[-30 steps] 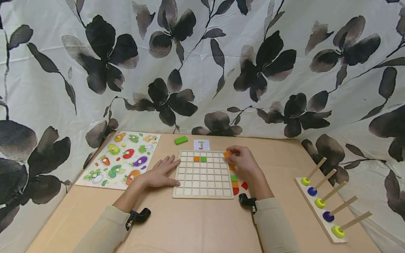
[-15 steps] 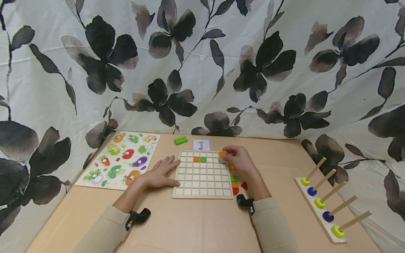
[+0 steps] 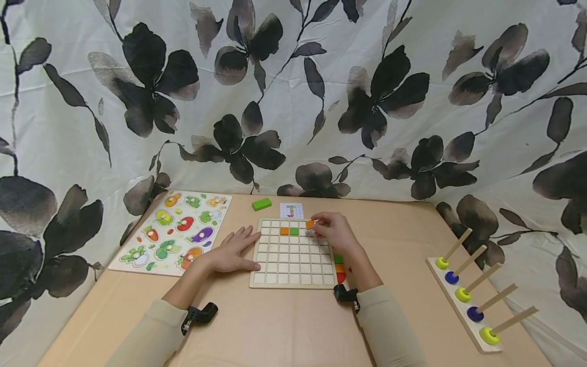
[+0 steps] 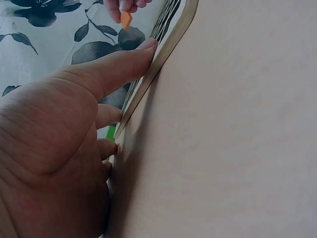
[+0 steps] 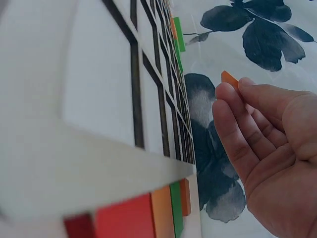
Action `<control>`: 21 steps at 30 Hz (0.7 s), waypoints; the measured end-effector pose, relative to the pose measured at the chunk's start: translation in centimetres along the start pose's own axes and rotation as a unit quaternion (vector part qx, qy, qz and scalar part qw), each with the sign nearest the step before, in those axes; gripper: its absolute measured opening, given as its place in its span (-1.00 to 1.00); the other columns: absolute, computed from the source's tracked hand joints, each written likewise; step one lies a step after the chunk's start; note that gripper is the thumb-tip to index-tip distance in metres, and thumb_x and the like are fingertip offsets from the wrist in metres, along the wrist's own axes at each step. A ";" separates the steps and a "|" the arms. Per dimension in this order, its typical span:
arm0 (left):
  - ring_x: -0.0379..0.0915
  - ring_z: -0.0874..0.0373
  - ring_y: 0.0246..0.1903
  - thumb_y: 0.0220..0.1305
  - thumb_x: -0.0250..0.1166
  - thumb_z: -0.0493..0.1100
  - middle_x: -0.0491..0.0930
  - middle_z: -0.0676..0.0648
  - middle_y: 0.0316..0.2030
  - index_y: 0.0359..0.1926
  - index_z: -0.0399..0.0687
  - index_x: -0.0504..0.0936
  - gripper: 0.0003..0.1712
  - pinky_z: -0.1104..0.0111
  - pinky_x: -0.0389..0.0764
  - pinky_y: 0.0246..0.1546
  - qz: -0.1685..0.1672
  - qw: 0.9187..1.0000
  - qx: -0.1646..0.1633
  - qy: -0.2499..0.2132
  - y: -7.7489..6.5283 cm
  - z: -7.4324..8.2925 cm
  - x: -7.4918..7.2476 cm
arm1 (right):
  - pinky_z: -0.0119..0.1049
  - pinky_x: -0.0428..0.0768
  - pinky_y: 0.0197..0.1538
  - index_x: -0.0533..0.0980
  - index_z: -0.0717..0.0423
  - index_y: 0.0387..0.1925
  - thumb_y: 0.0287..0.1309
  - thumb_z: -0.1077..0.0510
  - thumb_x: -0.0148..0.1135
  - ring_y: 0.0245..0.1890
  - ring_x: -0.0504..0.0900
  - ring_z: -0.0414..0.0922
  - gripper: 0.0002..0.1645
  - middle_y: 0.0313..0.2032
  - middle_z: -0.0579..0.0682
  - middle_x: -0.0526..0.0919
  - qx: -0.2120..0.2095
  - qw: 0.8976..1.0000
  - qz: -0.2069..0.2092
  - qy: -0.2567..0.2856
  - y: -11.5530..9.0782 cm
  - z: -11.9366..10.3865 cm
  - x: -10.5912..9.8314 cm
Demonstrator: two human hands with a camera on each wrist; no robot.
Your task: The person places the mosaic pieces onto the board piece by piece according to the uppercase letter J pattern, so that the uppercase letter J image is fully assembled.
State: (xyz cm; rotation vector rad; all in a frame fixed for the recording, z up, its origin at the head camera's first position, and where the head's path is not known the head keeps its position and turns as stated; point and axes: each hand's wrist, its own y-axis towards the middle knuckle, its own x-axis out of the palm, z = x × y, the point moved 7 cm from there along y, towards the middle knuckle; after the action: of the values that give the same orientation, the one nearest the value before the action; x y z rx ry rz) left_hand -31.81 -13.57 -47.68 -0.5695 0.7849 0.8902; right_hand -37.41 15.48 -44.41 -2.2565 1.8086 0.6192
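Observation:
A pale wooden grid board lies on the table, with an orange square tile and a green square tile side by side in its second row. My right hand pinches another orange tile between thumb and fingertips, over the board's upper right part; the right wrist view shows this tile raised above the grid. My left hand rests flat at the board's left side with fingers spread. In the left wrist view its thumb touches the board's edge.
A small pattern card and a green block sit behind the board. Green, orange and red pieces line its right edge. A vegetable picture board lies left; a peg stand with rings stands right.
My right hand has carried the orange tile leftward, from the board's right edge to over its top rows. The left hand stays in place.

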 end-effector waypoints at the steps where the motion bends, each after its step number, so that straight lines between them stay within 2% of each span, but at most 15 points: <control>1: -0.46 -0.29 0.66 0.25 0.41 0.28 -0.22 -0.29 0.67 0.65 -0.03 0.10 0.13 -0.21 -0.36 0.61 0.000 1.000 0.000 0.000 0.0 0.0 0.0 | -0.23 0.80 -0.17 0.62 0.30 0.14 0.36 0.28 0.34 -0.33 0.74 0.10 -0.64 -0.26 0.15 0.69 -0.002 1.000 0.000 0.001 0.0 0.0 0.1; 11: -0.46 -0.28 0.66 0.24 0.41 0.30 -0.22 -0.28 0.67 0.65 -0.03 0.10 0.14 -0.21 -0.37 0.61 0.002 1.000 0.003 0.003 0.1 -0.1 0.0 | -0.31 0.70 -0.31 0.67 0.30 0.04 0.29 0.29 0.40 -0.38 0.67 0.01 -0.69 -0.32 0.10 0.72 -0.018 0.999 0.003 -0.031 0.3 -0.3 1.0; 17: -0.47 -0.27 0.66 0.24 0.41 0.30 -0.22 -0.27 0.68 0.66 -0.02 0.10 0.14 -0.21 -0.37 0.61 0.001 1.000 0.000 0.000 0.2 -0.2 0.0 | -0.28 0.67 -0.31 0.68 0.27 0.06 0.28 0.26 0.43 -0.32 0.60 -0.02 -0.67 -0.25 0.09 0.70 -0.015 0.999 0.009 -0.036 0.2 0.1 1.4; 21: -0.48 -0.27 0.66 0.25 0.41 0.30 -0.23 -0.27 0.68 0.66 -0.01 0.10 0.14 -0.21 -0.38 0.61 0.001 1.000 -0.002 -0.001 0.1 -0.2 0.1 | -0.33 0.64 -0.30 0.69 0.24 0.06 0.29 0.23 0.43 -0.30 0.59 -0.04 -0.67 -0.21 0.08 0.71 -0.013 0.999 0.013 -0.040 0.3 0.8 1.5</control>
State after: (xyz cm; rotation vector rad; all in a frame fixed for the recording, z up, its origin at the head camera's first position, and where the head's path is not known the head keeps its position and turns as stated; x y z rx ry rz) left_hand -32.00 -13.64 -47.89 -0.5714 0.7816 0.8934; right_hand -37.64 14.41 -45.77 -2.1945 1.8061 0.7320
